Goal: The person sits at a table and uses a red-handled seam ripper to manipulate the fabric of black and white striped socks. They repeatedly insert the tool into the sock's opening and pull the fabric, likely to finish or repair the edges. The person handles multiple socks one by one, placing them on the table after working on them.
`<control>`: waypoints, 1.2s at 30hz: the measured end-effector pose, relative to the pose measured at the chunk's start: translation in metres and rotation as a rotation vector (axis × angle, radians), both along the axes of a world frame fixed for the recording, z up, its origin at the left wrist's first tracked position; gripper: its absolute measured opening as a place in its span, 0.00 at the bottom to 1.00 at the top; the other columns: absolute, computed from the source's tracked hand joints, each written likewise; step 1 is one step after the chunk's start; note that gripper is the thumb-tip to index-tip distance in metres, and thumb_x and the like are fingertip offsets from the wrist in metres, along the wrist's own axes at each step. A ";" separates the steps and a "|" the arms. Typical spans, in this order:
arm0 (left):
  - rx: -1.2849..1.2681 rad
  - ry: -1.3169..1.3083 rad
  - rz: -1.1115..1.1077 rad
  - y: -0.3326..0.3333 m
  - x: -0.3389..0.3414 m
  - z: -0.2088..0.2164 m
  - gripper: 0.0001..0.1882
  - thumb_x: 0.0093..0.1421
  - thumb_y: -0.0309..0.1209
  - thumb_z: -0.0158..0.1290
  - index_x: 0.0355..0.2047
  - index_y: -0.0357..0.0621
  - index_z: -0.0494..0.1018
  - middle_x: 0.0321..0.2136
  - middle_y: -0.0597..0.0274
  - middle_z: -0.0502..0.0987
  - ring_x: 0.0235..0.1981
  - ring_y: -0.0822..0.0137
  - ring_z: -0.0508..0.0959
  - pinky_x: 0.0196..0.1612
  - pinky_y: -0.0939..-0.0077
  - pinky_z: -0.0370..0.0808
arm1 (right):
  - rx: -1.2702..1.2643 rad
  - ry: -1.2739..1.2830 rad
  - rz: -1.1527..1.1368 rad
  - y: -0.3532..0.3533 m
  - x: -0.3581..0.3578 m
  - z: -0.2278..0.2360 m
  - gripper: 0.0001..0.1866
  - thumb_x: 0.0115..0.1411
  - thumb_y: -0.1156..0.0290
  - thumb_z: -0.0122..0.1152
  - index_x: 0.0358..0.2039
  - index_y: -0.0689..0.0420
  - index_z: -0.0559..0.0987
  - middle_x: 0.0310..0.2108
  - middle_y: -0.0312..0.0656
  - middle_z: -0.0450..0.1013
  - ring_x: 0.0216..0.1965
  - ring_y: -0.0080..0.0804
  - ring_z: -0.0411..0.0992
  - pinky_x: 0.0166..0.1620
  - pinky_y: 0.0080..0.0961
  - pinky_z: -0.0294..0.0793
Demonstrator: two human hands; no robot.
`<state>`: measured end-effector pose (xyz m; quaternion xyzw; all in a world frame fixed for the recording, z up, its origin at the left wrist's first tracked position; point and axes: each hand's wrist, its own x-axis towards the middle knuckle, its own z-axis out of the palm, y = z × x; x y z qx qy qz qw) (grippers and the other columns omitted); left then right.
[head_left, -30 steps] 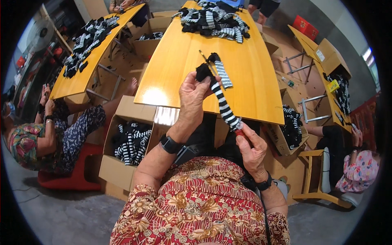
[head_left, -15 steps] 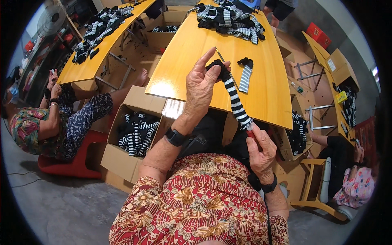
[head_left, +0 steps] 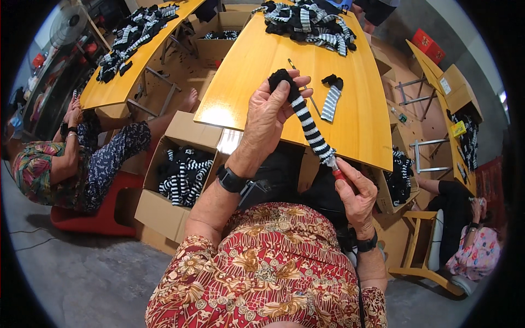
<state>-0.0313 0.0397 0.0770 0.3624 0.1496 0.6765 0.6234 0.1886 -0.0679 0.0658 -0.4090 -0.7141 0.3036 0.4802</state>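
"Pinching what, left hand [head_left: 266, 113]?"
"Black end of a striped knit sock [head_left: 310, 129], over the wooden table's [head_left: 235, 82] near edge; right hand [head_left: 358, 192] grips red-handled tool [head_left: 338, 174] at its lower end."
"Handling?"
"Likely light, soft, stretchy; best held both ends."

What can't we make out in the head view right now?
All in the head view:
- Far end of the red-handled tool: out of sight, apparently inside the striped knit piece.
- Rear of its handle: covered by the right hand.
- Count in the left cardboard box: top layer of striped knits hides those beneath.
- Standing person's upper body: cut off by the top edge.
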 end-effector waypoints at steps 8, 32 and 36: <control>0.020 0.181 -0.184 -0.004 0.002 -0.002 0.21 0.67 0.37 0.49 0.54 0.35 0.67 0.41 0.52 0.79 0.42 0.66 0.80 0.47 0.74 0.77 | -0.149 0.161 -0.059 -0.004 -0.002 -0.012 0.17 0.58 0.80 0.57 0.49 0.65 0.76 0.37 0.40 0.77 0.36 0.21 0.72 0.41 0.18 0.72; 0.143 0.327 -0.002 -0.011 -0.021 -0.019 0.28 0.67 0.32 0.46 0.65 0.42 0.53 0.55 0.49 0.69 0.51 0.62 0.75 0.51 0.68 0.74 | -0.366 0.257 0.036 0.009 0.001 -0.010 0.20 0.58 0.79 0.57 0.52 0.61 0.75 0.27 0.33 0.73 0.25 0.12 0.66 0.28 0.09 0.65; 0.375 0.785 0.286 -0.009 -0.059 -0.011 0.36 0.60 0.23 0.52 0.67 0.52 0.53 0.65 0.51 0.56 0.63 0.56 0.63 0.60 0.61 0.66 | -0.483 0.462 0.098 0.008 0.012 -0.011 0.20 0.59 0.72 0.60 0.53 0.59 0.75 0.24 0.34 0.72 0.20 0.14 0.64 0.19 0.10 0.59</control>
